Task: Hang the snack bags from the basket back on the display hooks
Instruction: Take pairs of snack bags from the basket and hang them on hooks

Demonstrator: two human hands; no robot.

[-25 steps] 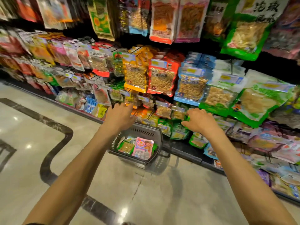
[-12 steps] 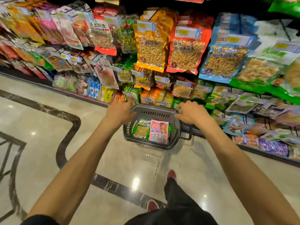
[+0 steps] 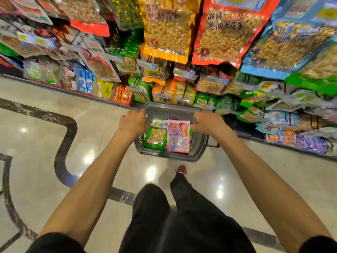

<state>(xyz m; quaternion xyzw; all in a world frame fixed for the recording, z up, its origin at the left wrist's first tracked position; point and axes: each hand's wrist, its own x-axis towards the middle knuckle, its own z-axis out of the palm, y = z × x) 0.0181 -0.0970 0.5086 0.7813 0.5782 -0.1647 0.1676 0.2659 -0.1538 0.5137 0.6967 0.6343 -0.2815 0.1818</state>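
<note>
Both hands reaching into the basket on the floor.
I see the pink bag [image 3: 178,136] between my hands, long axis pointing away; right hand [image 3: 207,123] touches it, left hand [image 3: 134,123] rests at the basket [image 3: 197,155] rim; grips unclear.

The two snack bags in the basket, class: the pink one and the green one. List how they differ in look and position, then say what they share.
Colour: the pink bag shows a cartoon picture, while the green bag has a clear window showing pale snacks.
Position: the pink bag lies to the right of the green bag.
Layer: the pink bag's edge overlaps the green bag.
Shared: both lie flat, face up, in the grey basket, and neither hand grips them.
</note>
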